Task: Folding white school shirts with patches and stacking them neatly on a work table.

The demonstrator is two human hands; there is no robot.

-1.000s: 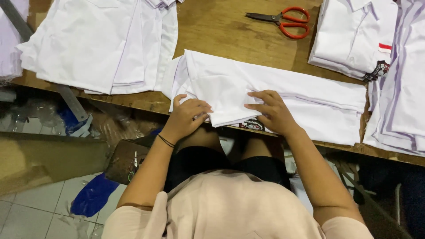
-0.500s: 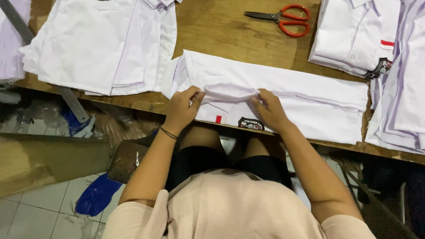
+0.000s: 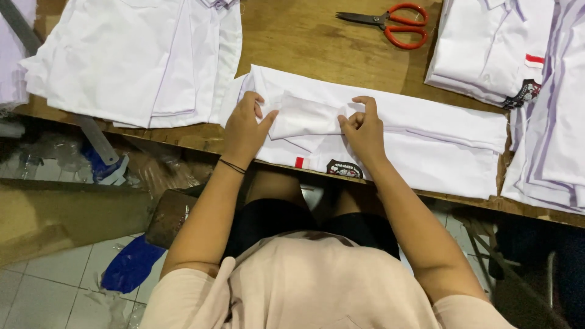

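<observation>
A white shirt (image 3: 439, 146) lies flat along the near edge of the wooden table (image 3: 304, 42), with a red-and-white patch and a dark round badge near the edge. My left hand (image 3: 247, 125) and my right hand (image 3: 362, 125) each pinch one end of a folded-up part of the shirt (image 3: 304, 119), holding that fold over the shirt's body. A thin dark band circles my left wrist.
Orange-handled scissors (image 3: 393, 21) lie at the far middle of the table. A pile of white shirts (image 3: 134, 55) is at the left and folded white shirts (image 3: 487, 49) at the right, more at the far right edge. Clutter and blue plastic lie on the tiled floor below.
Both hands have moved away from me, carrying the near part of the shirt up and over into a fold. The patch and badge came into view.
</observation>
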